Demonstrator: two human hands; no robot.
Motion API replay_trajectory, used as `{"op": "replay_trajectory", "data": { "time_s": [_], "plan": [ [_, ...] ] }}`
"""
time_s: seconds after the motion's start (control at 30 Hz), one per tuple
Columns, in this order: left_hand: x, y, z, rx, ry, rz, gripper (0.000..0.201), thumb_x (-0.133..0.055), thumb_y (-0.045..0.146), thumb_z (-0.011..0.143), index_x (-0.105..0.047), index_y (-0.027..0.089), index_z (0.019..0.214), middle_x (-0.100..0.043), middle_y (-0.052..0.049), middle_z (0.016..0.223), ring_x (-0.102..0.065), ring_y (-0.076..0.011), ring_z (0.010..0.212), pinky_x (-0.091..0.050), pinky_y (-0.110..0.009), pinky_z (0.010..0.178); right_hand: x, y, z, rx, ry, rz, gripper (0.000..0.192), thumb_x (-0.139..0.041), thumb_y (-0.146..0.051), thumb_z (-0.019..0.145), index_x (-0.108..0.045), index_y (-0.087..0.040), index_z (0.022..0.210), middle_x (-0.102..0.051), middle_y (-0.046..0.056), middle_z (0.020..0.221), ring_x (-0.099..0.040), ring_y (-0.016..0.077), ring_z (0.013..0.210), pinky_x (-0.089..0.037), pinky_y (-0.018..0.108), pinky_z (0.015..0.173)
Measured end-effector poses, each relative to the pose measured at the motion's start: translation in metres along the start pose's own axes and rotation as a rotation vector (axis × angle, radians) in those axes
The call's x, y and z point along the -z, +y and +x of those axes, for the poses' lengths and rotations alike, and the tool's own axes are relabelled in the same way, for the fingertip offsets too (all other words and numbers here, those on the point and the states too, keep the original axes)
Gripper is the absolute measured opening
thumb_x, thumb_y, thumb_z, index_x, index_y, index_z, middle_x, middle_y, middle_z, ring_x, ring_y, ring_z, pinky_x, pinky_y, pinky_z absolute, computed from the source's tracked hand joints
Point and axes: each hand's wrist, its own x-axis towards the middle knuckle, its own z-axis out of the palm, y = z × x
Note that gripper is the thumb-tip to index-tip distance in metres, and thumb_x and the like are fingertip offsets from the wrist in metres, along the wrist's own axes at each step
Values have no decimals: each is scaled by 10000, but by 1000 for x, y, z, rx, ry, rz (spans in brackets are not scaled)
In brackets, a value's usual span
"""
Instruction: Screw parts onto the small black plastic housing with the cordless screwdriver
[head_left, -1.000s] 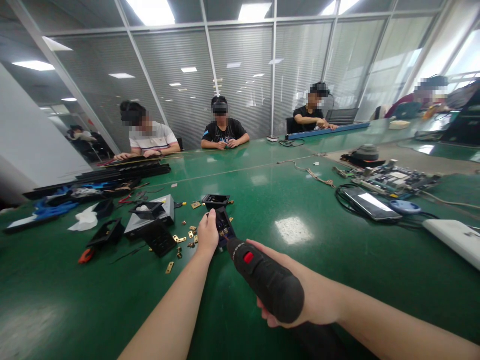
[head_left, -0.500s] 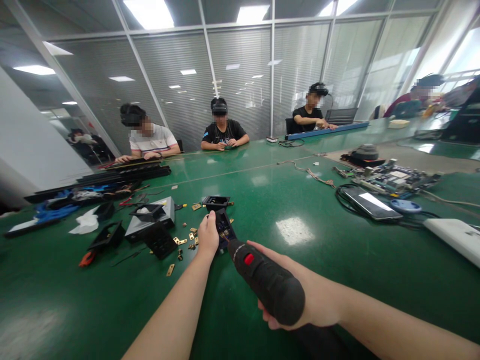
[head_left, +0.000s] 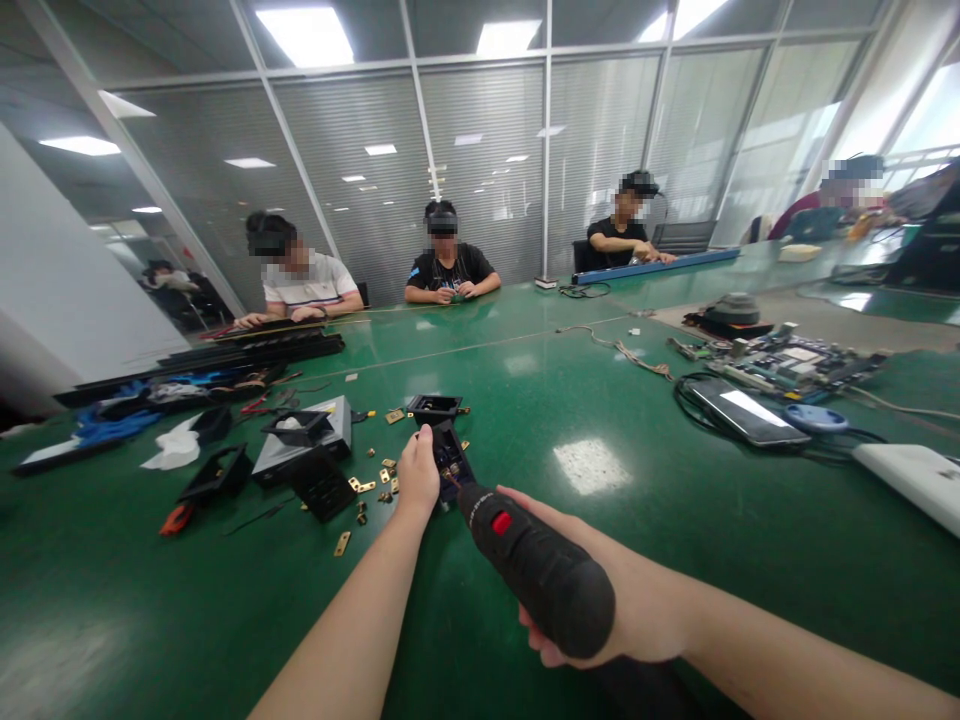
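My left hand [head_left: 418, 472] is closed around the near side of a small black plastic housing [head_left: 454, 452], thumb on top. My right hand [head_left: 559, 560] grips a black cordless screwdriver [head_left: 536, 565] with a red switch. The bit of the screwdriver reaches into the open housing, by some brass-coloured parts; whether it sits in a screw is too small to tell. Just beyond, a similar black housing [head_left: 435, 408] lies on the table. Left of my left hand are scattered brass plates [head_left: 362, 486] and small screws [head_left: 362, 513].
On the left, a grey metal box [head_left: 339, 428] stands among black plastic parts [head_left: 321, 482] and an orange-ended tool [head_left: 177, 518]. A phone [head_left: 742, 405], circuit boards [head_left: 795, 360] and a white case [head_left: 911, 478] lie right on the green table [head_left: 525, 400]. Several people sit across.
The whole view has shifted slightly. My hands, the housing and the screwdriver keep nearly the same positions relative to each other.
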Motion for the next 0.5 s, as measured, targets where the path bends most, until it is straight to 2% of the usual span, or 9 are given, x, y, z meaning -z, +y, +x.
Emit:
{"op": "replay_trajectory", "data": {
  "time_s": [0.27,0.37,0.5],
  "plan": [
    [0,1,0,-14,-3,-20,707,-396,881,966,-644,242,794,-738,-90,840,-655,-280,856,-472,-401,832,-1,-6,1,-35,-4,-19,1700,-1169,-269,533,-129,-297,1877,-703,148,1381,-732,303,1136,-610,504,1056],
    [0,2,-2,-34,5,-30,688,-407,862,988,-632,242,793,-732,-80,833,-651,-273,853,-476,-390,819,-2,-9,1,-20,13,-26,1700,-1173,-256,506,-163,-276,1874,-686,161,1421,-715,323,1199,-585,521,1105],
    [0,5,-5,-78,26,-47,659,-411,833,1017,-592,249,773,-699,-61,795,-630,-258,821,-476,-374,780,-1,-9,2,-25,5,-15,1717,-1168,-234,493,-148,-278,1874,-681,161,1429,-725,303,1153,-584,522,1103]
  ]
}}
